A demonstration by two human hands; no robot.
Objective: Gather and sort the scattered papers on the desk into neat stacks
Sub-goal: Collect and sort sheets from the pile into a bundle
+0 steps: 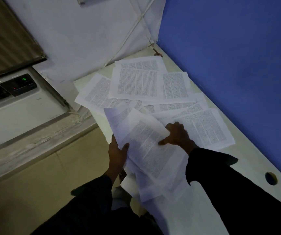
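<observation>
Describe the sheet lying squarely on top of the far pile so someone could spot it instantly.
Start at the desk corner where the blue wall meets the white one. Scattered papers fan out there; the top sheet lies fully uncovered in the middle, overlapping its neighbours on every side.

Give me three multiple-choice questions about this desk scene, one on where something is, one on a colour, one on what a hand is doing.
1. Where is the round cable hole in the desk?
A. Near the blue wall, right of the right sleeve
B. Under the air conditioner
C. In the far corner

2. What colour is the number lit on the air conditioner?
A. Red
B. Green
C. Blue

3. What is the left hand doing?
A. Hanging idle
B. Pressing the desk
C. Gripping the edge of the held papers

Answers: 1 A, the hole sits by the blue wall. 2 B, the digits glow green. 3 C, its thumb lies over the sheets while the right hand holds their other side.
</observation>
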